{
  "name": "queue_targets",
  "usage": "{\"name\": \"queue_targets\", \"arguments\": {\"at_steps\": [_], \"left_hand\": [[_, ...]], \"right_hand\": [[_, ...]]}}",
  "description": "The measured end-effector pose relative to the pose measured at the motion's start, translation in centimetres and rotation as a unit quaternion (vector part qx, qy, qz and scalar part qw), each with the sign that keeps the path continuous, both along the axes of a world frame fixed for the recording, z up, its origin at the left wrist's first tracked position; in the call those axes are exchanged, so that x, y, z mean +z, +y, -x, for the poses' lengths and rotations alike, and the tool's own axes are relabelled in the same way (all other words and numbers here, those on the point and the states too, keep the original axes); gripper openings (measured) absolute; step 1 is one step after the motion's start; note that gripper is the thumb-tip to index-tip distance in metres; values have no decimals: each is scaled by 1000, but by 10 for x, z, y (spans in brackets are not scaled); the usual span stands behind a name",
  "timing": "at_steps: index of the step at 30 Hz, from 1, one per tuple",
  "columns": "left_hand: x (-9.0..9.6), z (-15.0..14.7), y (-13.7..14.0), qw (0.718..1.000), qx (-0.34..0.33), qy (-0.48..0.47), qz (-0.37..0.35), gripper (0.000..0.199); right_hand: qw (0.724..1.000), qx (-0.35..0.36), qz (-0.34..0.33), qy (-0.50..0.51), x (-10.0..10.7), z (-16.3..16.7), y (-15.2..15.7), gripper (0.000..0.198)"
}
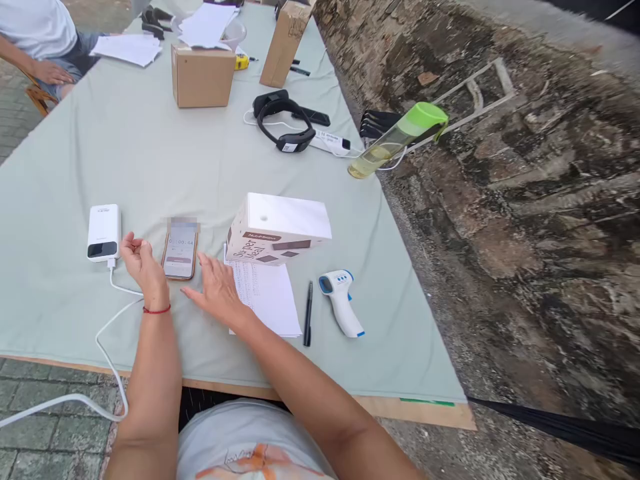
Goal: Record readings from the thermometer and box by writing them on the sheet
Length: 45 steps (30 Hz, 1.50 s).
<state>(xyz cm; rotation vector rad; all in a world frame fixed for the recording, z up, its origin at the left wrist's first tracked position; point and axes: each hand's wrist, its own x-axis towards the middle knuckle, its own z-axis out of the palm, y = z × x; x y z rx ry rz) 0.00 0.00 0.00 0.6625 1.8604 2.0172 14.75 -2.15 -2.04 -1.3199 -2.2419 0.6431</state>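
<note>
My left hand (143, 265), a red string round its wrist, is turned on its side between a white power bank (104, 230) and a phone (181, 248). Its fingers are loosely bent and slightly apart, with nothing seen in them. The phone lies face up, showing a running timer figure. On its other side my right hand (216, 287) is spread out, thumb toward the phone, holding nothing. Its fingertips are close to printed sheets (270, 300), which lie partly under a white "Super Meal" box (287, 223). A white cable (117, 313) runs from the power bank past my left forearm.
Right of the sheets lie a black pen (308, 313) and an infrared thermometer (343, 301). Farther back are a black headset (285, 123), a green-lidded bottle (397, 140) by the table edge, and cardboard boxes (203, 77). Another person (43, 40) sits at the far left.
</note>
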Motion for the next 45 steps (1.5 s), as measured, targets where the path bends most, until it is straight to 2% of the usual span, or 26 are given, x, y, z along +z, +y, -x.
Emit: {"name": "queue_targets", "arguments": {"at_steps": [2,4,9,14,18,21,24,31,37,39,45], "left_hand": [[-1,-8,-1,998,-34,50,-6,37],[-2,-18,-3,992,-80,98,-6,38],[-7,-52,-8,961,-218,166,24,48],[-28,-79,-11,905,-365,205,74,72],[-42,-88,-10,873,-421,210,126,81],[-44,-90,-8,856,-441,235,134,83],[-42,-90,-6,842,-457,262,116,84],[-42,-87,-2,827,-468,291,116,85],[-50,-82,-1,813,-446,350,134,91],[-52,-80,-5,808,-425,377,155,98],[-49,-83,-16,764,-387,462,230,126]], "right_hand": [[999,26,-32,28,7,-25,-9,60],[996,19,-69,48,12,-57,-18,48],[986,-108,-115,56,2,-144,-33,34],[959,-252,-125,39,-28,-217,-34,36],[932,-346,-108,-17,-49,-253,-33,53],[920,-384,-41,-68,-60,-262,-36,67],[918,-387,-1,-85,-68,-262,-39,70],[924,-373,-36,-79,-75,-254,-41,57],[909,-408,-57,-58,-74,-243,-40,51],[905,-417,-66,-47,-73,-240,-40,49],[903,-424,-64,-29,-73,-238,-36,49]]}}
